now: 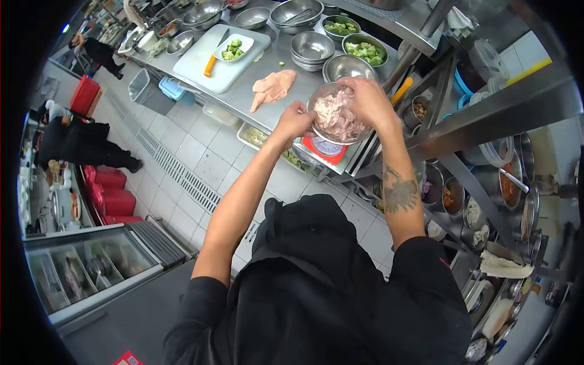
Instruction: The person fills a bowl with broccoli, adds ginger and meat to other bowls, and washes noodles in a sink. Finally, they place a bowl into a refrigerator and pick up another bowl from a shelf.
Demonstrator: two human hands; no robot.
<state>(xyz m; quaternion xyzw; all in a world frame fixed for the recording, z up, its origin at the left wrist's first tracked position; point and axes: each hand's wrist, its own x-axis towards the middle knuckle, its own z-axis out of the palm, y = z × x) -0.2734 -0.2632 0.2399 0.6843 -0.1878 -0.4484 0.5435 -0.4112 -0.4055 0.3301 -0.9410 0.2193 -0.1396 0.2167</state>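
A metal bowl of pale pink raw meat pieces (336, 117) sits over a red kitchen scale (324, 149) at the counter's front edge. My left hand (296, 121) grips the bowl's left rim, thumb toward the meat. On the right side of the bowl, my right hand (365, 100) reaches in from above, its fingers bent down at the meat; their tips are hidden. A flat piece of raw meat (274, 88) lies on the steel counter (243, 108), left of the bowl.
Behind are a white cutting board (201, 64), an orange-handled knife (210, 66), stacked metal bowls (311, 48) and bowls of green vegetables (365, 53). A steel post (480, 106) slants at the right. Two people (79, 143) stand at the far left.
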